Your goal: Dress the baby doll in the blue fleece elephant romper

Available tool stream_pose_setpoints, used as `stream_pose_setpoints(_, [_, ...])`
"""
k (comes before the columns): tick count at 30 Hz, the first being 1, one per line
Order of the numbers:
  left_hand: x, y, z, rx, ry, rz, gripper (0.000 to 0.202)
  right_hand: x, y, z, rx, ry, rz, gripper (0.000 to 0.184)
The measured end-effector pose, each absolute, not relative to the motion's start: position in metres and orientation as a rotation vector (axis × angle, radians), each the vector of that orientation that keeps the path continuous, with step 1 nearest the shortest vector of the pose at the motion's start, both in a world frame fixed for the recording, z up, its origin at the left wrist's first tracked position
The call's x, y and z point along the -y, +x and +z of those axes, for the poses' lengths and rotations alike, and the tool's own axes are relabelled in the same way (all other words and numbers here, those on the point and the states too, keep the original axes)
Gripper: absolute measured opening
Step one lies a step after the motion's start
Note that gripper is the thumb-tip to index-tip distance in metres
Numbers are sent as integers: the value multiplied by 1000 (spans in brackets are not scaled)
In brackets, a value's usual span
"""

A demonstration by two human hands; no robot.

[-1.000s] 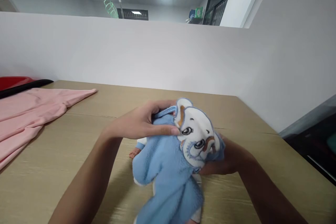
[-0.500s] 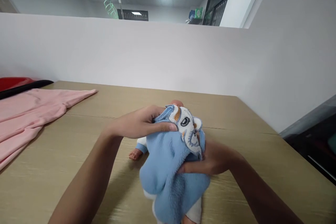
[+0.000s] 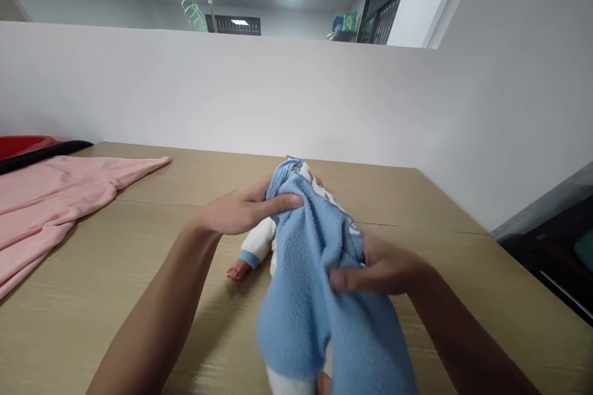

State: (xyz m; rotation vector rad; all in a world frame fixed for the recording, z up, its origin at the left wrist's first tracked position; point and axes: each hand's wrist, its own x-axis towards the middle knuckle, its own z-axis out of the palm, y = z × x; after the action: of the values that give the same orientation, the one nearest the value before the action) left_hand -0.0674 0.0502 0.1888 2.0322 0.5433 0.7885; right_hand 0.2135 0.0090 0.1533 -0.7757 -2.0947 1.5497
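The left hand is closed on the top edge of the blue fleece, thumb over the fabric and fingers behind. The right hand grips the fleece lower down on its right side, fingers curled into it. The fleece hangs bunched between them, above the middle of the table and draped over a doll. The doll's white sleeve, blue cuff and small hand stick out to the left on the wood. A pink cloth lies well apart at the left edge, a red tray behind it. A white partition stands along the far side.
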Motion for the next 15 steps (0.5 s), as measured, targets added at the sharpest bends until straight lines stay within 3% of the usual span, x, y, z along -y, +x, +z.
stream_pose_setpoints(5, [-51,-65,186,-441,1976,690,38,-9,215,164,2265,-461,1686,57])
stream_pose_setpoints(11, [-53,-63,187,-275,1873,135,48,-14,224,144,1881,-762,1423,59])
stream_pose_setpoints(15, [-54,-54,182,-254,1892,364,41,-12,220,143,1715,-904,1424,58])
